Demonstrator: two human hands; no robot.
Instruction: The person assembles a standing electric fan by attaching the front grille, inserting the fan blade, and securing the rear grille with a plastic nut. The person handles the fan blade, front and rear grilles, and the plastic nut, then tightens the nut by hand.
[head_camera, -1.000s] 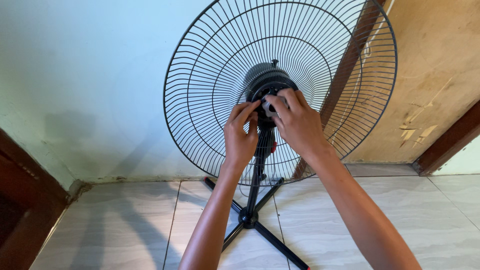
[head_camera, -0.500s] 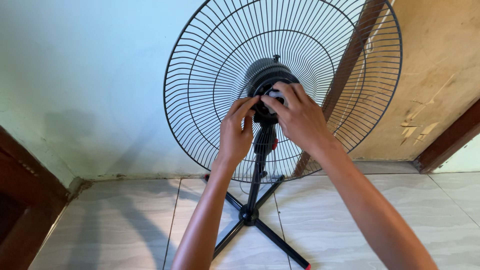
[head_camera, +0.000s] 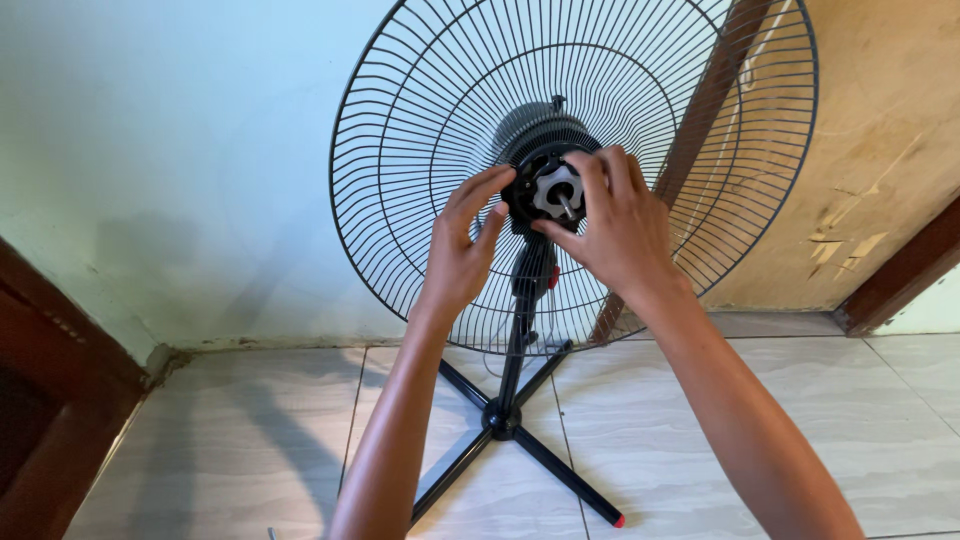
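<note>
You see a black wire grille, its thin spokes fanning out from the hub in a ray pattern crossed by a few black rings. At the hub the motor housing is black, with a grey nut at its middle. Below the hub the pole is black with a small red spot beside it, and the cross base is black with one red tip. Left of the hub the wall is pale green; right of it the wall is tan with dark brown trim. Below the hub the floor tiles are whitish grey, faintly veined.
</note>
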